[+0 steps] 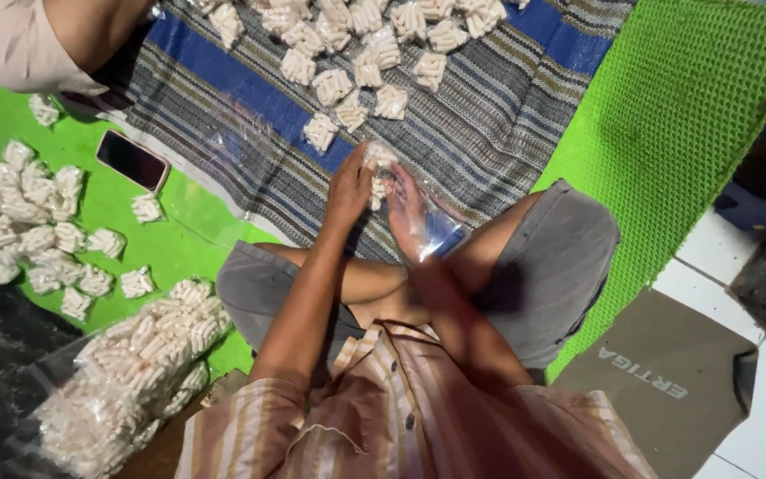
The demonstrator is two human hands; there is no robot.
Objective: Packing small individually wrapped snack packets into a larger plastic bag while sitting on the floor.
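Observation:
I sit cross-legged on a striped blue and grey cloth (498, 115). My left hand (349, 188) and my right hand (405, 213) meet in front of my knees. Between them they hold a small clear plastic bag (436, 222) with a cluster of white stick-shaped snacks (379, 173) at its mouth. The left hand's fingers press on the snack cluster; the right hand is partly inside or under the bag. Many similar white snack clusters (347, 80) lie on the cloth just beyond my hands.
A large clear bag full of packed snacks (135, 372) lies at my left knee. More packs (28, 222) and a phone (132, 160) lie on the green mat (684, 106). Another person's leg (55, 35) is at top left. A cardboard piece (658, 381) is at the right.

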